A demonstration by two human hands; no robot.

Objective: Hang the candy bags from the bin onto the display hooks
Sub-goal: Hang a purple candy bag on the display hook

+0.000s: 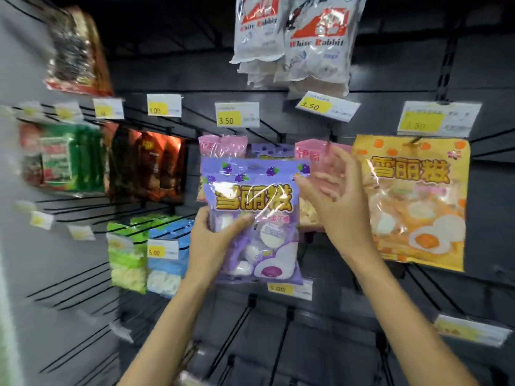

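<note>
My left hand [216, 240] grips a purple candy bag [255, 218] by its lower left side and holds it upright in front of the dark hook wall. My right hand [334, 201] is beside the bag's upper right corner, fingers spread, thumb close to the bag's edge; it holds nothing. Behind the purple bag hang pink bags [223, 146], another purple bag [271, 150] and a second pink bag [309, 154] on hooks. An orange bag [412, 201] of the same kind hangs to the right. The bin is out of view.
White Rabbit bags [292, 43] hang above. Green, red and brown packs [106, 162] hang at the left, with green and blue packs [147, 252] below them. Bare black hooks [281, 338] stick out lower down. Price tags [237, 115] sit on the hook ends.
</note>
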